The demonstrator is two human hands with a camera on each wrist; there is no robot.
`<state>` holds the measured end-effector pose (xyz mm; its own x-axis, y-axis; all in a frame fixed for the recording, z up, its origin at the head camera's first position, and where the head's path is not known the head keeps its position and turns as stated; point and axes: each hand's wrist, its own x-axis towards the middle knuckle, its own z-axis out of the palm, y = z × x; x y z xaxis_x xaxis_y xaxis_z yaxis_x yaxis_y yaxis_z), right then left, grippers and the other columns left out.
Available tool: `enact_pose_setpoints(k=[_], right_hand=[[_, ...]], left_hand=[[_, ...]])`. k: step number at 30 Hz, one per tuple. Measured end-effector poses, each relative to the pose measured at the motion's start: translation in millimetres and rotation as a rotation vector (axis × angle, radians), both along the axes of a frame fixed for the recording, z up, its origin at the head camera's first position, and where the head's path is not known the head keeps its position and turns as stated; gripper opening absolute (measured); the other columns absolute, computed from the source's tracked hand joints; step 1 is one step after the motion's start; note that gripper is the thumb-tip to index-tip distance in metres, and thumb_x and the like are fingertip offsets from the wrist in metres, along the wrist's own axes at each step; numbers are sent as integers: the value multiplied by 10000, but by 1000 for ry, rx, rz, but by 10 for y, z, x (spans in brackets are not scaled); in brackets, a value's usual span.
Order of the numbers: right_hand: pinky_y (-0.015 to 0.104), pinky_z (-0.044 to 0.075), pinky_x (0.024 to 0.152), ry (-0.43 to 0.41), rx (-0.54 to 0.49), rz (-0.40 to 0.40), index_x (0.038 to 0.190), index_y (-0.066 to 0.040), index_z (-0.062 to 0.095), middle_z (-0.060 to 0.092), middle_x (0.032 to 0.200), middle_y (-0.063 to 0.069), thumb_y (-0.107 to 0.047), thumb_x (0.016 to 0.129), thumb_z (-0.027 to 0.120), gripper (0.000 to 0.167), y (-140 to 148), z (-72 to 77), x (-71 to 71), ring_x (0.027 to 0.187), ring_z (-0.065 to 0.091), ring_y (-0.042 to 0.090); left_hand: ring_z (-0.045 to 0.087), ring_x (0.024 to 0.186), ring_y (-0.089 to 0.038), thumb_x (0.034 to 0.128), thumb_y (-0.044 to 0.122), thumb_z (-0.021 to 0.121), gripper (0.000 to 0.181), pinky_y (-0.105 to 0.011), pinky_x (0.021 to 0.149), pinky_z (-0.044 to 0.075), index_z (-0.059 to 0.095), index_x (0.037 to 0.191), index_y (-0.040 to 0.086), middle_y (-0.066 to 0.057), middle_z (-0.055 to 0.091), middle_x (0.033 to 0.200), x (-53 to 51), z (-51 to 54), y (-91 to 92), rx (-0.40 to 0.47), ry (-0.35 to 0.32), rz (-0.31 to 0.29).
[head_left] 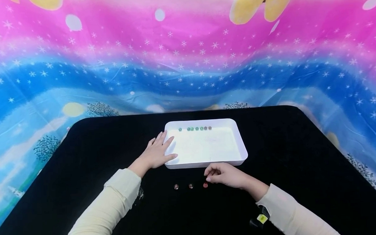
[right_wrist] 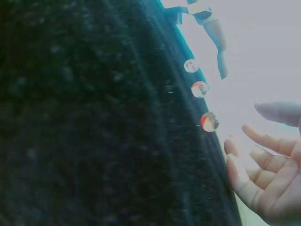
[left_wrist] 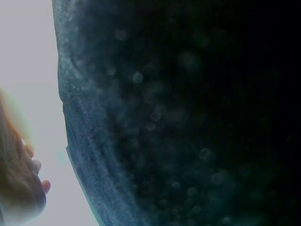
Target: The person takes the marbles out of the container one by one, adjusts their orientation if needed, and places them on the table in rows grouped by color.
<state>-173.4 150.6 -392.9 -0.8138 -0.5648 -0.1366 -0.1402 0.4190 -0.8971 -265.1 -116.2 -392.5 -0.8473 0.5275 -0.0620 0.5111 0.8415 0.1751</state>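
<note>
A white tray (head_left: 205, 164) lies on the black table. Inside it, several small green and brownish marbles (head_left: 197, 129) stand in a row along the far wall. My left hand (head_left: 155, 154) rests on the tray's left rim with fingers spread; part of it shows in the left wrist view. Below the tray's near edge, three marbles lie in a spaced row: a left one (head_left: 176, 187), a middle one (head_left: 191, 186) and a reddish right one (head_left: 205, 185). My right hand (head_left: 228, 175), fingers loosely bent, hovers just beside the reddish marble (right_wrist: 209, 122), with nothing visible in its grasp.
The black cloth-covered table (head_left: 114, 140) extends around the tray on all sides. Behind it hangs a pink and blue patterned cloth (head_left: 186, 58). A dark wrist device with a yellow label (head_left: 262, 218) hangs at the right sleeve.
</note>
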Motion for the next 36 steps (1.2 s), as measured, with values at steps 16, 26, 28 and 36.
enact_pose_setpoints(k=[16, 26, 28, 36], right_hand=[[359, 452, 683, 47, -53, -24, 1001, 56, 555, 570, 854, 150, -153, 853, 546, 256, 62, 221, -102, 757, 546, 228], [363, 459, 706, 46, -92, -108, 998, 65, 548, 547, 843, 157, -127, 856, 539, 239, 87, 322, -223, 763, 528, 251], [376, 455, 713, 44, -106, -120, 1000, 68, 547, 545, 850, 178, -125, 857, 537, 241, 88, 346, -251, 771, 528, 275], [387, 441, 740, 10, -141, -166, 1034, 103, 519, 557, 874, 94, -122, 867, 520, 280, 108, 409, -352, 777, 543, 224]], left_hand=[[-36, 1292, -259, 827, 608, 325, 732, -492, 983, 84, 153, 1396, 181, -112, -52, 1432, 13, 17, 4, 11, -10, -1], [-38, 1292, -256, 824, 615, 318, 737, -492, 982, 88, 155, 1395, 179, -115, -41, 1433, 19, 17, -1, 7, -2, 8], [-43, 1292, -254, 818, 632, 299, 749, -492, 982, 89, 152, 1396, 180, -113, -44, 1433, 16, 10, -8, 4, 1, 8], [-40, 1292, -256, 806, 655, 276, 768, -491, 982, 91, 153, 1396, 178, -114, -38, 1434, 6, -6, -4, 8, 8, 0]])
